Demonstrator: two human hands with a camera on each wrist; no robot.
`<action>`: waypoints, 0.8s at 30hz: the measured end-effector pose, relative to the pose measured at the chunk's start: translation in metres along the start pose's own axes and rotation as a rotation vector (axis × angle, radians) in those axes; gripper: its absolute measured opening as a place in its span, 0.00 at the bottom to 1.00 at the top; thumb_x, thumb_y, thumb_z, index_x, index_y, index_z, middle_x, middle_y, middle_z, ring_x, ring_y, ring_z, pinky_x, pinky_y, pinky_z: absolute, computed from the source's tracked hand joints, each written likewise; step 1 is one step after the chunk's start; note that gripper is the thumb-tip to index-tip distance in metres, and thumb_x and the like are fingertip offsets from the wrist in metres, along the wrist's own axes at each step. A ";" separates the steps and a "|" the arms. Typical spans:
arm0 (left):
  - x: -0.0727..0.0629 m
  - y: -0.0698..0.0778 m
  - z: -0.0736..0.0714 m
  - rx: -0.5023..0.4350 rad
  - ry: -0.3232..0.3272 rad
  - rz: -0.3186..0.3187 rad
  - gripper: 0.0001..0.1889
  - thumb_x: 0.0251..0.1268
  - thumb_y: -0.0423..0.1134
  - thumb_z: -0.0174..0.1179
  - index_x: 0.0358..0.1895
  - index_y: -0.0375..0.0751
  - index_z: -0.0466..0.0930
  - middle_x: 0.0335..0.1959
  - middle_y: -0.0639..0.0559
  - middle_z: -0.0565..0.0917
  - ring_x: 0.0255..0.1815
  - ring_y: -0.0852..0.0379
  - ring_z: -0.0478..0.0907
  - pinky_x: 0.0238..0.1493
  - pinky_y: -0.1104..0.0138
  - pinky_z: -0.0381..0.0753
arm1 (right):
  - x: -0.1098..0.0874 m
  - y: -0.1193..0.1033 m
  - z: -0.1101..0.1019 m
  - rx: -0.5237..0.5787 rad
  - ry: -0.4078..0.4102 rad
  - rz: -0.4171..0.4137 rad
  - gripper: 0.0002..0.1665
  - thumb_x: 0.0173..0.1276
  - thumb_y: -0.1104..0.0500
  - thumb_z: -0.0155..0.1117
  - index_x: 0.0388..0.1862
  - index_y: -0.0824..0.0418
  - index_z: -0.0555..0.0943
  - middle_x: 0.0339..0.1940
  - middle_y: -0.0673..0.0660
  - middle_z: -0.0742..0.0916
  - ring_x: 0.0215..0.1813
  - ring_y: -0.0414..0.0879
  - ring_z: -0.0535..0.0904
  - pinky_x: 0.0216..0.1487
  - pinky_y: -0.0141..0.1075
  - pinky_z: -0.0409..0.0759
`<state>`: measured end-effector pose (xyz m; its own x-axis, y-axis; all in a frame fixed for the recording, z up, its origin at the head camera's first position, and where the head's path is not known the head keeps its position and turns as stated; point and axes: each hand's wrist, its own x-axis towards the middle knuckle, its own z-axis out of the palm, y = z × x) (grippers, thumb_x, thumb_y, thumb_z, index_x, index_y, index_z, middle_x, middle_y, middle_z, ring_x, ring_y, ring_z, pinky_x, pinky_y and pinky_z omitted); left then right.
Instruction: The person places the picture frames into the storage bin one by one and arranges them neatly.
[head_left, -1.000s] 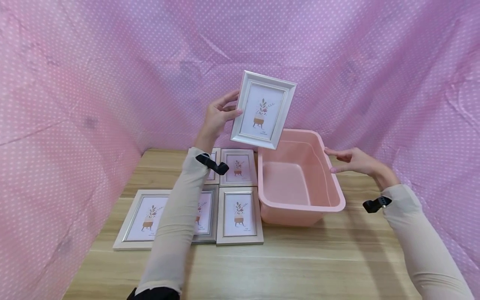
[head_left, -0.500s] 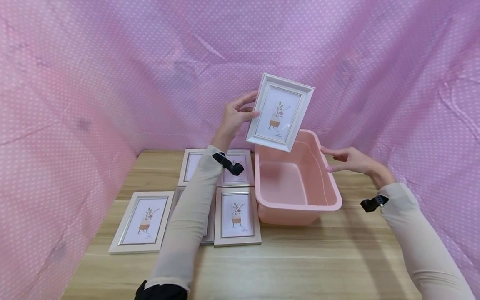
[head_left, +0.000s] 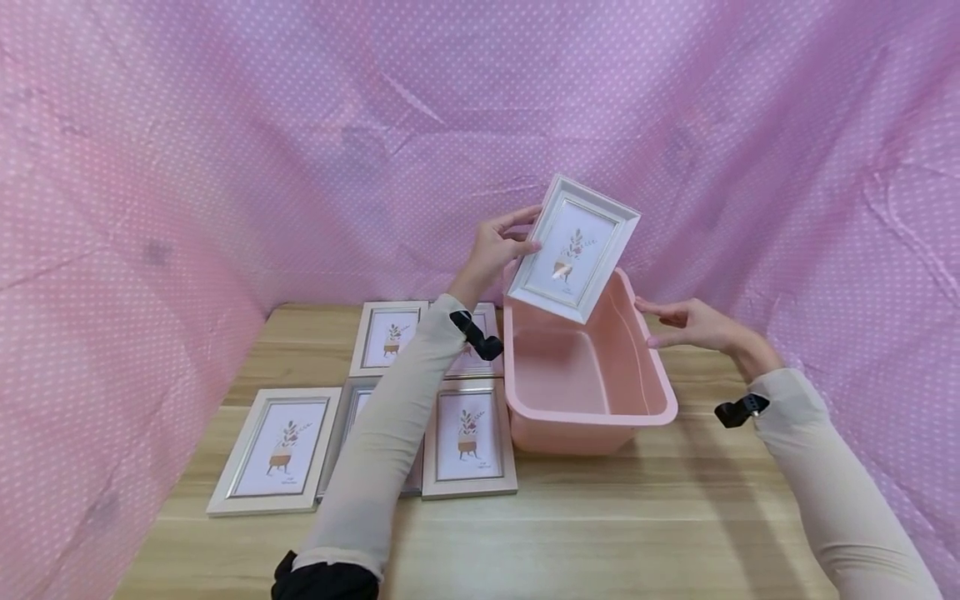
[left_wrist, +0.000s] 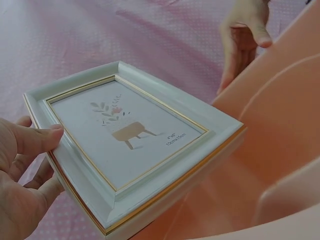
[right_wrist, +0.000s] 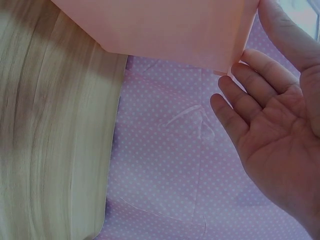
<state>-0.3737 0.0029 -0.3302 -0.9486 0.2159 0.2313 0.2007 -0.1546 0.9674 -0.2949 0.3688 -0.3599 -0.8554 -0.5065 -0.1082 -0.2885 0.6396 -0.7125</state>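
Note:
My left hand pinches a white picture frame by its left edge, thumb on the front and fingers behind. The frame hangs tilted above the far part of a pink plastic basin. In the left wrist view, the picture frame has gold trim and shows a potted plant print. My right hand is at the basin's right rim, its thumb and fingertips against the outside. In the right wrist view, the right hand's fingers are nearly straight beside the basin wall. The basin's visible floor holds nothing.
Left of the basin, several picture frames lie face up on the wooden table: a cream one, a white one, and others partly under my left sleeve. Pink dotted cloth hangs behind and at the sides.
My left hand has carried the white picture frame to the right and then lower, over the basin, tilting it further. My right hand has stayed at the basin's rim.

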 end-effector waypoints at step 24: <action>-0.002 -0.025 0.036 0.138 -0.122 0.054 0.29 0.56 0.18 0.67 0.63 0.39 0.82 0.58 0.37 0.85 0.49 0.42 0.88 0.45 0.59 0.91 | -0.002 -0.001 0.001 0.025 -0.010 0.005 0.44 0.65 0.58 0.74 0.77 0.64 0.66 0.80 0.63 0.63 0.79 0.64 0.58 0.65 0.12 0.63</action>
<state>-0.3685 0.0407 -0.3509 -0.9007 0.3271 0.2861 0.2902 -0.0372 0.9562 -0.2924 0.3689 -0.3596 -0.8523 -0.5093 -0.1189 -0.2733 0.6275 -0.7291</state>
